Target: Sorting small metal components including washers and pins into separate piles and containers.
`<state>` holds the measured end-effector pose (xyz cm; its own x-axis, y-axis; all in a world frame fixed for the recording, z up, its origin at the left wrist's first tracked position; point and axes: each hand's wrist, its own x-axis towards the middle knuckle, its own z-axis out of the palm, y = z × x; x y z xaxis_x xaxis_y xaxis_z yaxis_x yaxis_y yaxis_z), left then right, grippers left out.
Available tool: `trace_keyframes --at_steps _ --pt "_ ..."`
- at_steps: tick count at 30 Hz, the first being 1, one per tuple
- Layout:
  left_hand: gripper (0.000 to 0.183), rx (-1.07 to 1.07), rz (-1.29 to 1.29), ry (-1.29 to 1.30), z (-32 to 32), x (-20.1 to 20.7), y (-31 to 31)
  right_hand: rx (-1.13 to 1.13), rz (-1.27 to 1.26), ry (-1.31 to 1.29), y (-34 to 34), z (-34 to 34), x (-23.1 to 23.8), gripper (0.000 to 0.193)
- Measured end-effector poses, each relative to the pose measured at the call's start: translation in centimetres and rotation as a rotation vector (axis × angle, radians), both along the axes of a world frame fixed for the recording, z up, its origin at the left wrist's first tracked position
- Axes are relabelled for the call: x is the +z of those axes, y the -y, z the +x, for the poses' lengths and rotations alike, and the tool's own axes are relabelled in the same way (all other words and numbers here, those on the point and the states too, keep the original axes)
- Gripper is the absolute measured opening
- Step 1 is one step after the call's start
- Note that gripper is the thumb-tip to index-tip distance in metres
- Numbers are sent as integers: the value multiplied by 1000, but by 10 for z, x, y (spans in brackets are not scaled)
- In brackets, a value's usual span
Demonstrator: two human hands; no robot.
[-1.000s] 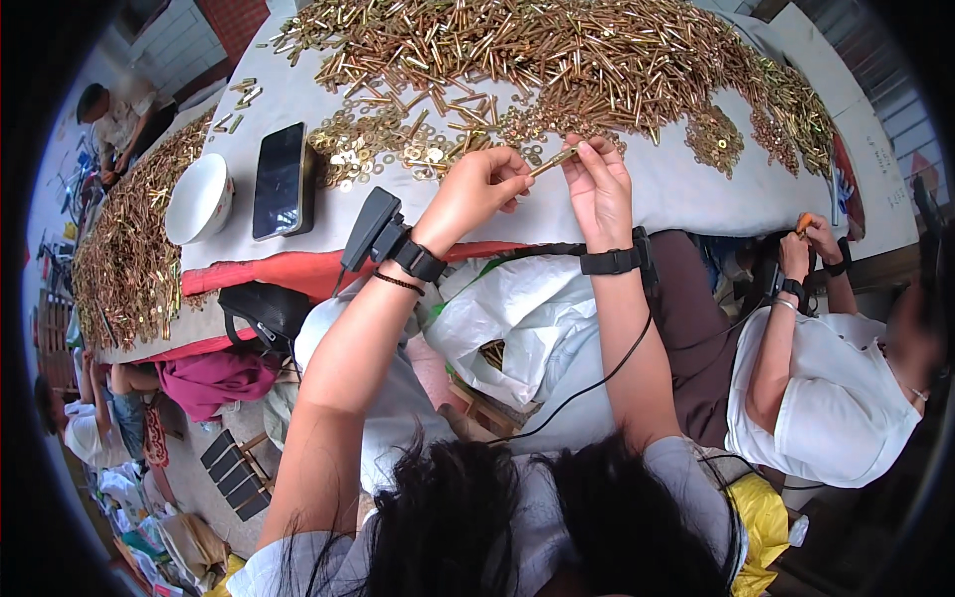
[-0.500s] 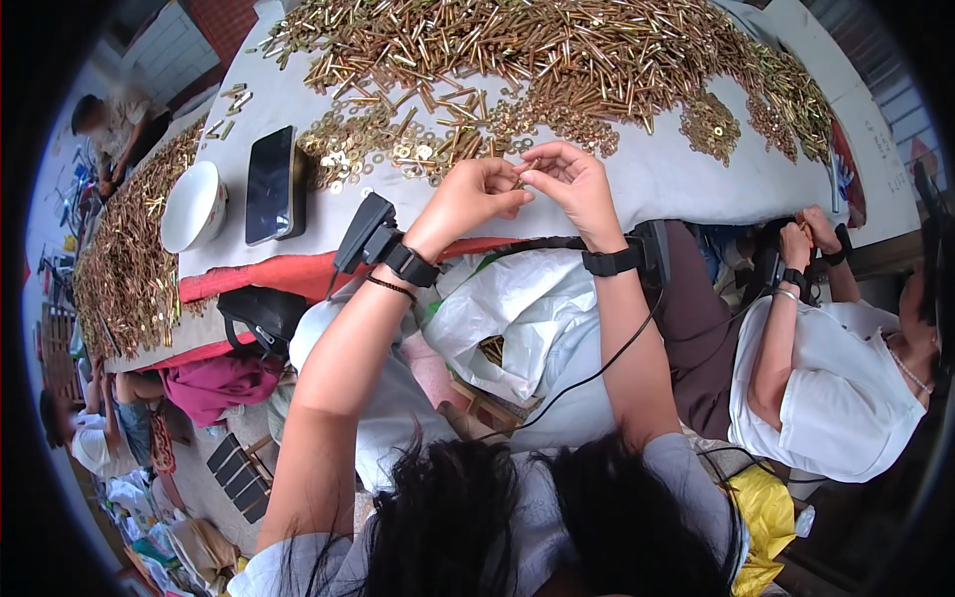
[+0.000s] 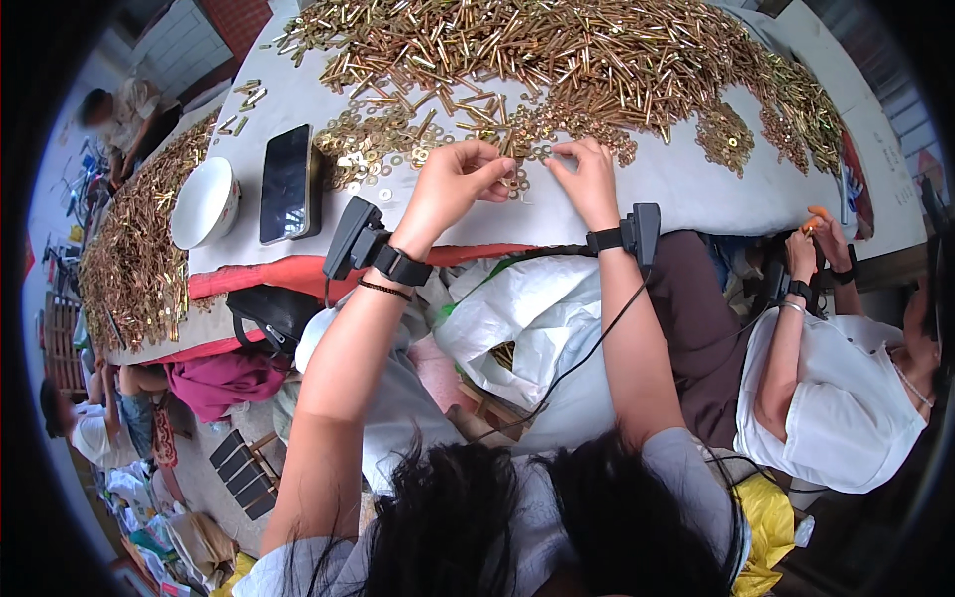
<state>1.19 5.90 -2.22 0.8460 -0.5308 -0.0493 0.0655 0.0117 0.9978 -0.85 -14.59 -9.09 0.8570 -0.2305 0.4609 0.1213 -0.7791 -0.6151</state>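
Head view showed the right hand (image 3: 589, 187), grip slightly spread (whether the left hand (image 3: 450, 194) pinched anything, I couldn't tell), near washers (image 3: 378, 139) seemingly light, stiff, best taken rim-first.

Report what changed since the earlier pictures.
The left hand and right hand, fingertips together half a second ago, have parted. The brass-coloured piece spanning them a second ago no longer shows between them; whether either holds it is unclear. The bowl and phone stayed put.
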Motion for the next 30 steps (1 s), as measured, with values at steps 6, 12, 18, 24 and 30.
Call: trace_keyframes --at_steps 6,12,18,24,30 --pt "16 3 28 40 -2 -2 -2 -37 -149 -2 -5 9 -8 18" --pt "16 -52 147 60 4 -10 -8 37 192 -96 -6 7 10 15" --pt "13 -68 161 81 0 -13 -3 559 1017 -138 -30 -15 48 19" --pt "13 -89 210 141 -1 -8 0 574 907 -142 -31 -16 46 17" --pt "12 -47 143 103 -1 -13 -2 474 901 -109 -23 -3 42 15"
